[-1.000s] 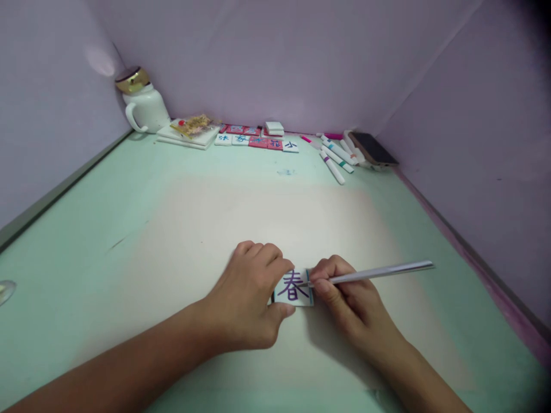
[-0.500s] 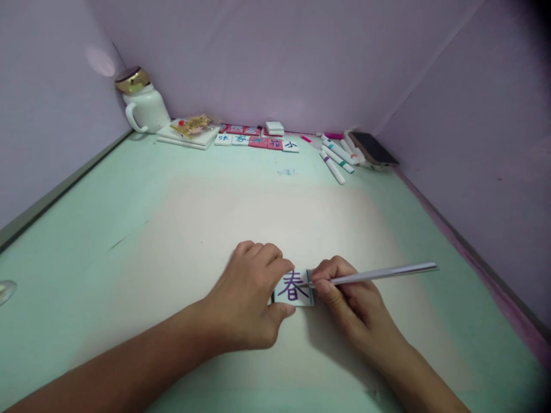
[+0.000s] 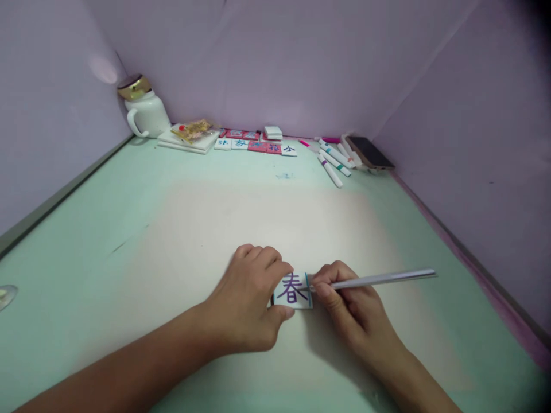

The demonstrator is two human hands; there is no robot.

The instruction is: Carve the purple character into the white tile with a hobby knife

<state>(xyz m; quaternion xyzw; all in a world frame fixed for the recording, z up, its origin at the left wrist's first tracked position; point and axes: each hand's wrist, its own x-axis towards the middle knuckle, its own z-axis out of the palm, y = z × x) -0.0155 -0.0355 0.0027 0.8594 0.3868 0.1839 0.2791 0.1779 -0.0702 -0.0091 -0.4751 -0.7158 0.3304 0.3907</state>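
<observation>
A small white tile [image 3: 293, 291] with a purple character and blue lines near its side edges lies at the front middle of the table. My left hand [image 3: 253, 301] grips it from the left, fingers at its top edge and thumb at its bottom edge. In my right hand [image 3: 353, 307], pinched near its tip, is a slim silvery tool [image 3: 383, 279] that points left. Its thin tip reaches over the right part of the tile, close to the character. The far end of the tool sticks out to the right.
At the back left stand a white mug [image 3: 148, 115] and white slabs [image 3: 185, 143] under a clear packet [image 3: 196, 131]. Red and white tiles [image 3: 257, 146] line the back middle. White markers [image 3: 330, 171] and a phone [image 3: 369, 152] lie back right. A light mat [image 3: 258, 212] covers the green table [image 3: 99, 229].
The whole view has shifted slightly, with the back objects a little lower. Both hands keep their hold on the tile and the tool, with hardly any visible movement.
</observation>
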